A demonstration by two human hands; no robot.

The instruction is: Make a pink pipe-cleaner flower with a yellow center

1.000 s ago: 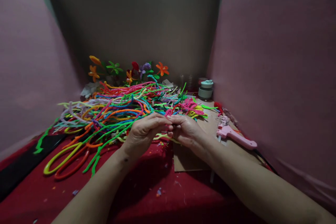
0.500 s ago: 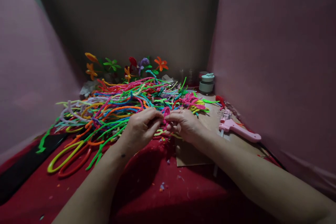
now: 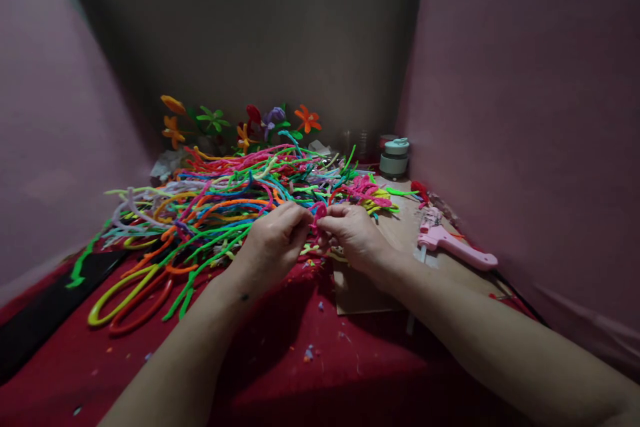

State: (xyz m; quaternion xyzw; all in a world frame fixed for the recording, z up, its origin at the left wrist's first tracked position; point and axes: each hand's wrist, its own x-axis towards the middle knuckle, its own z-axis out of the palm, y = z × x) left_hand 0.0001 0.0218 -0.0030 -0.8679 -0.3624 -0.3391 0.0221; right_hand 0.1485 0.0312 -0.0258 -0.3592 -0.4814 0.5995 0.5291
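The left hand (image 3: 275,237) and right hand (image 3: 356,238) pinch a fuzzy pink piece (image 3: 321,212), bent into a small loop, between their fingertips, just before a tangled heap of soft, bright chenille stems (image 3: 220,210). Matte red cloth (image 3: 280,373) lies beneath. To the right, a smooth pink glue gun (image 3: 457,247) rests on flat brown cardboard (image 3: 353,293); slender-petalled fuzzy flowers (image 3: 307,119) and a rounded, mint-lidded cup (image 3: 394,163) stand farther back

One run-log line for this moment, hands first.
left hand: holding pink piece | right hand: holding same piece | glue gun: on cardboard
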